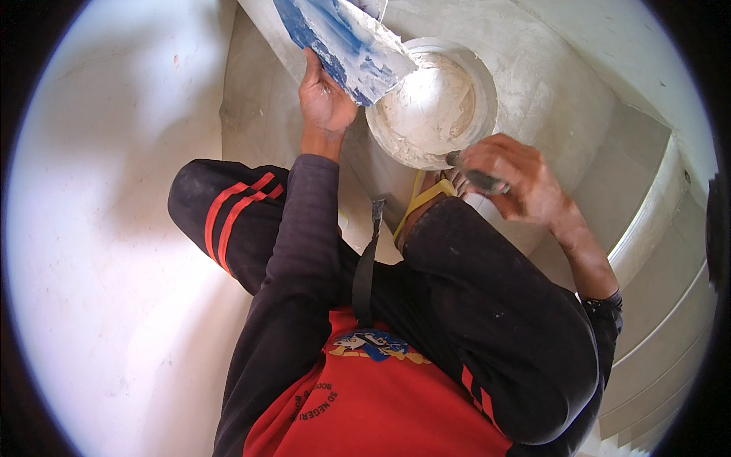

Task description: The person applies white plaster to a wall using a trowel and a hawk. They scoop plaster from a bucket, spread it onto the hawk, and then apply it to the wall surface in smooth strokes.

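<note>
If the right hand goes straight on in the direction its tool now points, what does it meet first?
Probably the white bucket: the right hand aims its putty knife up-left at the near rim, though depth is unclear.

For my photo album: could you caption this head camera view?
Left hand holds a blue-smeared board over a bucket of white paste; right hand grips a tool handle.

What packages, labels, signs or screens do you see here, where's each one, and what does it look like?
Bucket: top centre, beside the right hand; round, white, holding pale paste, no label visible.
Flat board: top centre, gripped by the left hand; white, smeared blue.
Shirt emblem: bottom centre, on the red shirt; blue and yellow picture with curved lettering below.
No signs or screens.
</note>
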The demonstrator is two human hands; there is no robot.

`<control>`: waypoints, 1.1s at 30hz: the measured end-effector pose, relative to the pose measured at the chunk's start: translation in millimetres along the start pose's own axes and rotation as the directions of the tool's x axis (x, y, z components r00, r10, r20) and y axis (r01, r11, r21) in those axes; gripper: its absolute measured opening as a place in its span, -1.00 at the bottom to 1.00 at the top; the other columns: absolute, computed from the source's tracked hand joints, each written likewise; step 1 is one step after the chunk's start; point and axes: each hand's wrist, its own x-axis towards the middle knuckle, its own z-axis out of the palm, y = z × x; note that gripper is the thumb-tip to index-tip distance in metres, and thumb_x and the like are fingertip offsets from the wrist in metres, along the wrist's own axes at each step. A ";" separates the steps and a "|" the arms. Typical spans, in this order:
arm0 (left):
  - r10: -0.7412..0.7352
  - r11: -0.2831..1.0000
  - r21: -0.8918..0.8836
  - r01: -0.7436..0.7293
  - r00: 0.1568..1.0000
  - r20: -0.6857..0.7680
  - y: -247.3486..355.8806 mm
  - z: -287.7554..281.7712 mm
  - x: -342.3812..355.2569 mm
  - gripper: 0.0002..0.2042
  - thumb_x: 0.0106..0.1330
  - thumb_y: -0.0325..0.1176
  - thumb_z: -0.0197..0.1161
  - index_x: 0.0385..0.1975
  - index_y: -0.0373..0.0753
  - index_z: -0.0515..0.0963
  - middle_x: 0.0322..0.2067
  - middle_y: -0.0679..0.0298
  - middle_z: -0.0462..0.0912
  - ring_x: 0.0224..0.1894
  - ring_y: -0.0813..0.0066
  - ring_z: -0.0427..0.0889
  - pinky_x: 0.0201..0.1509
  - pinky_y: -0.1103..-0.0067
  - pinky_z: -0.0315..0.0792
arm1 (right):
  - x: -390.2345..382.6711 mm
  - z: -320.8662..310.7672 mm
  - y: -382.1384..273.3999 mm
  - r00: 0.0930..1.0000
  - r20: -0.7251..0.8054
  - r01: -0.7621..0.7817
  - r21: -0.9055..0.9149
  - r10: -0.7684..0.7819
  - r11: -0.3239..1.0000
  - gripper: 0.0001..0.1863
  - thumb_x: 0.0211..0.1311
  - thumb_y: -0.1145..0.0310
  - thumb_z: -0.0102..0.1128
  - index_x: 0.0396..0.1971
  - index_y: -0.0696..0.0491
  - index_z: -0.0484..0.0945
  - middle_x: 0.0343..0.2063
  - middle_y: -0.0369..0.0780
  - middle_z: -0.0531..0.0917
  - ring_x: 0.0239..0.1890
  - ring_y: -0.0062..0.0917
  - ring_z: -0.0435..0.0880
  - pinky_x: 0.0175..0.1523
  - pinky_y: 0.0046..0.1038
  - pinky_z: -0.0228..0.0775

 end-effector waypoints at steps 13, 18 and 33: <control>0.007 0.999 0.052 -0.007 1.000 -0.009 -1.0 -4.0 -0.5 -0.56 0.34 -0.01 -0.05 0.13 -0.09 0.37 0.09 0.30 0.45 0.32 0.02 0.07 0.28 0.10 0.14 | 19.2 24.9 4.8 0.644 -0.527 -0.496 0.265 0.555 0.827 -0.54 0.00 0.32 0.38 -0.18 0.15 0.35 -0.45 -0.11 0.65 -0.37 -0.53 0.66 -0.21 -0.50 0.53; 0.001 0.999 0.053 -0.001 1.000 -0.002 -0.7 0.4 -0.2 -0.56 0.34 0.00 -0.06 0.13 -0.08 0.37 0.08 0.31 0.45 0.33 0.01 0.04 0.25 0.09 0.19 | 9.6 41.3 3.6 0.607 -0.565 -0.549 0.211 0.559 0.809 -0.55 0.00 0.33 0.39 -0.21 0.15 0.33 -0.47 -0.11 0.64 -0.37 -0.54 0.66 -0.23 -0.50 0.52; -0.005 0.999 0.053 0.005 1.000 0.001 -1.2 5.9 -2.9 -0.56 0.35 -0.02 -0.06 0.15 -0.07 0.34 0.12 0.32 0.41 0.34 0.05 0.03 0.25 0.08 0.17 | -27.3 15.3 -0.2 0.715 -0.468 -0.335 0.424 0.520 0.841 -0.53 0.01 0.46 0.34 -0.13 0.14 0.28 -0.29 -0.09 0.62 -0.26 -0.47 0.65 -0.19 -0.45 0.51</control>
